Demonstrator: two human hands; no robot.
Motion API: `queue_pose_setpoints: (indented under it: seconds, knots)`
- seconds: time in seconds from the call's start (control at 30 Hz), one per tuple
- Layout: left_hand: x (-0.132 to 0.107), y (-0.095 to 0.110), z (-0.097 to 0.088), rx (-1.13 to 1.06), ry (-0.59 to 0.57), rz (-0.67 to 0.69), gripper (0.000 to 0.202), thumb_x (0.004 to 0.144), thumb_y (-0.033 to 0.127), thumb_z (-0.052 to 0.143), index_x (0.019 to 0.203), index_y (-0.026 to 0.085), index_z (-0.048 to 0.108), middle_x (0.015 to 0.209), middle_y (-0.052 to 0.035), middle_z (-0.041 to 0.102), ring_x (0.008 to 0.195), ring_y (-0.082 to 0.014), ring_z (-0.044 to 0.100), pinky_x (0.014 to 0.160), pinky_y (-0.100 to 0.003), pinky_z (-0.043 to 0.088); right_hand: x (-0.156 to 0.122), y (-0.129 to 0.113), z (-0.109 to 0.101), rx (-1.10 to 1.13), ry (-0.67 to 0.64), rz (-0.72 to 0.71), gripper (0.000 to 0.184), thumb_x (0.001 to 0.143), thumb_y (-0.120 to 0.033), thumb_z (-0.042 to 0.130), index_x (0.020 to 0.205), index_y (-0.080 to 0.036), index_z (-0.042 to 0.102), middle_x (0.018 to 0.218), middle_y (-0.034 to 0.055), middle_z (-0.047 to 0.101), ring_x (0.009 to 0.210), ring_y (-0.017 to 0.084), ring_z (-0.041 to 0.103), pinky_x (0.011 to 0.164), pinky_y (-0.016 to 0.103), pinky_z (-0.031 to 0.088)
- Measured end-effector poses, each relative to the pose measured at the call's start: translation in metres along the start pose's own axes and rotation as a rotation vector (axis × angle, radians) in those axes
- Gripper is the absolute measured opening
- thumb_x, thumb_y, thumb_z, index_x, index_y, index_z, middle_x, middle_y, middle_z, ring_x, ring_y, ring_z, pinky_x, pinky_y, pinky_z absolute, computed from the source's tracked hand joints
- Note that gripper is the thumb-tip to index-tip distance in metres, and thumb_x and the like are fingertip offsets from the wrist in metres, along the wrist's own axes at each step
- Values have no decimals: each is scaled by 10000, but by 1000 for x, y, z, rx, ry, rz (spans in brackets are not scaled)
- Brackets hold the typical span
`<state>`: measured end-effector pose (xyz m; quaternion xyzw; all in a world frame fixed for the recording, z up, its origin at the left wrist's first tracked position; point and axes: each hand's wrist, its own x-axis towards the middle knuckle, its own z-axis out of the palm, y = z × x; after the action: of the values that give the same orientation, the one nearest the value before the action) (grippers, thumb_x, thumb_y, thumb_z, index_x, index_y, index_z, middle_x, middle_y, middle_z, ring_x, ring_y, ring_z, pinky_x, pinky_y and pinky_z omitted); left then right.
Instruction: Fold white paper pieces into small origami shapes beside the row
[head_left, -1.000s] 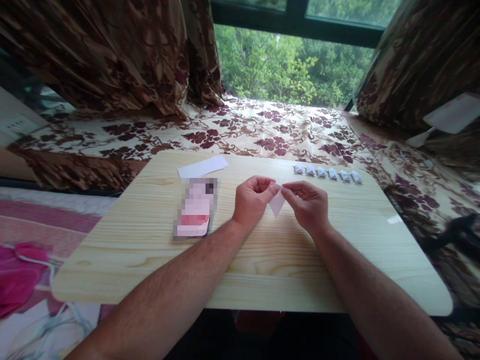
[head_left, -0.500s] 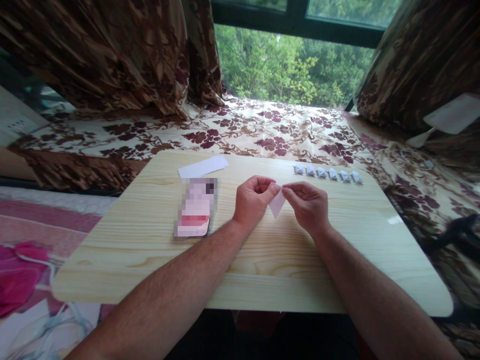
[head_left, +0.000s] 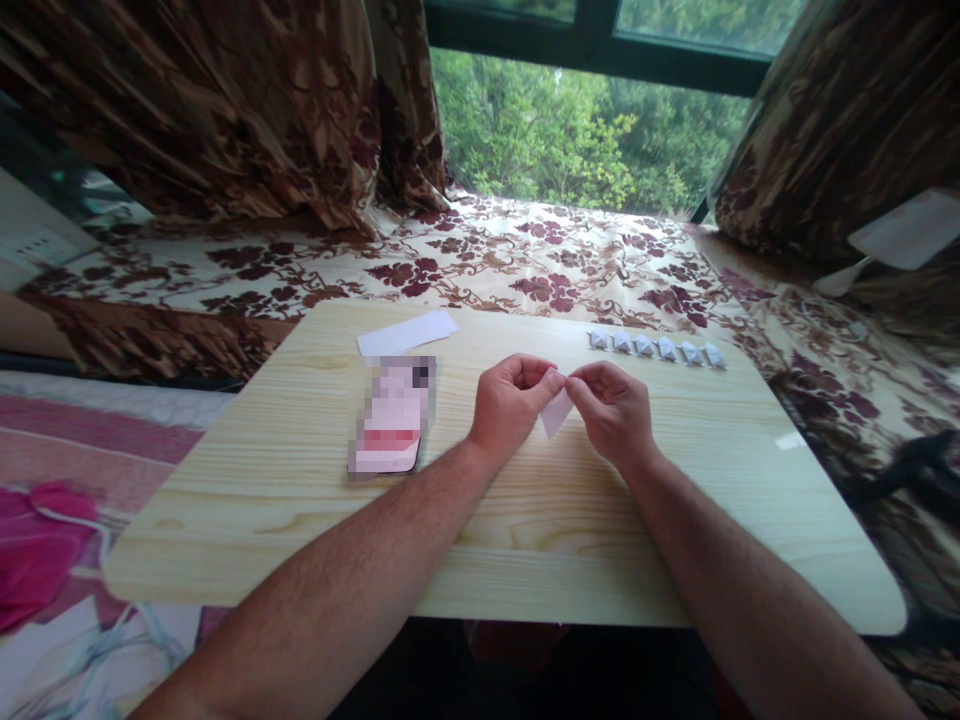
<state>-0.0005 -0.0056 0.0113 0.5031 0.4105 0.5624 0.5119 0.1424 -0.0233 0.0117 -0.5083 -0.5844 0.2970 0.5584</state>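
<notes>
A small piece of pale, faintly lilac paper point(head_left: 554, 414) is pinched at its upper edge between the left hand point(head_left: 512, 402) and the right hand point(head_left: 615, 412), its top partly hidden by fingertips, its flat lower part tapering to a point toward the person over the counter point(head_left: 555, 515).

Single view: head-worn cam, above the near side of the table point(head_left: 540, 540), facing fwd & down across it. Forearms point(head_left: 337, 560) come in at near L & near R, v. close to lens, cut off by btm edge. L hand point(head_left: 511, 402) & R hand point(head_left: 619, 412) approx. centre, mid-dist. Whole tabletop width fits in, so wide FOV. Far end of view takes in window point(head_left: 600, 125), top cropped, w/ curtains point(head_left: 285, 110) far L & far R. Pic. squashed in ht.
</notes>
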Motion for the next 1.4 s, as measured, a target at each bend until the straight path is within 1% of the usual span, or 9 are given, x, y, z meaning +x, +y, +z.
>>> queue_pose_setpoints:
  seconds: [0.2, 0.5, 0.67, 0.93, 1.07, 1.2, 1.4]
  knots:
    - [2, -5, -2, 0, -24, 5, 258, 709, 387, 792, 775, 149, 719, 711, -25, 677, 641, -116, 570, 601, -237, 445, -1, -1, -1, -18, 10, -6, 106, 821, -272, 661, 764, -183, 665, 693, 13, 678, 625, 142, 610, 622, 274, 493]
    - [1, -3, 0, -91, -7, -58, 243, 667, 357, 809, 724, 150, 695, 666, -3, 649, 611, -108, 549, 585, -236, 430, -2, -2, 0, -45, 9, -5, 122, 808, -294, 658, 741, -192, 661, 682, 11, 673, 624, 147, 603, 623, 277, 495]
    - [2, -3, 0, -59, 5, -9, 234, 731, 379, 751, 715, 156, 681, 649, 7, 617, 605, -103, 525, 587, -236, 425, -2, -3, -1, -70, -2, -5, 117, 808, -283, 654, 743, -187, 670, 681, 9, 669, 622, 142, 598, 614, 268, 484]
    - [2, -4, -1, -86, -16, 2, 201, 737, 350, 747, 732, 161, 679, 675, 6, 624, 637, -104, 529, 607, -229, 419, -1, -3, -1, -52, -13, 0, 110, 801, -259, 658, 728, -177, 667, 667, 5, 658, 609, 133, 575, 611, 265, 470]
    - [1, -3, -2, -24, -27, -13, 237, 741, 384, 745, 749, 155, 687, 682, -2, 634, 624, -106, 530, 588, -230, 411, 0, -2, -2, -35, 1, 15, 116, 793, -263, 664, 716, -176, 662, 655, 2, 650, 598, 133, 569, 596, 265, 467]
    - [1, -2, -2, 35, -98, -63, 264, 699, 389, 782, 723, 145, 686, 655, -2, 630, 592, -103, 520, 556, -229, 393, 2, -2, -4, -19, 28, 15, 118, 789, -266, 671, 712, -176, 663, 649, -1, 646, 583, 128, 558, 576, 261, 457]
    - [2, -2, -2, 73, -77, -78, 299, 704, 419, 774, 665, 144, 663, 608, 6, 603, 550, -97, 492, 527, -231, 374, 2, 0, -3, -26, 23, 23, 133, 783, -287, 676, 707, -179, 659, 645, 2, 642, 584, 132, 555, 571, 265, 457]
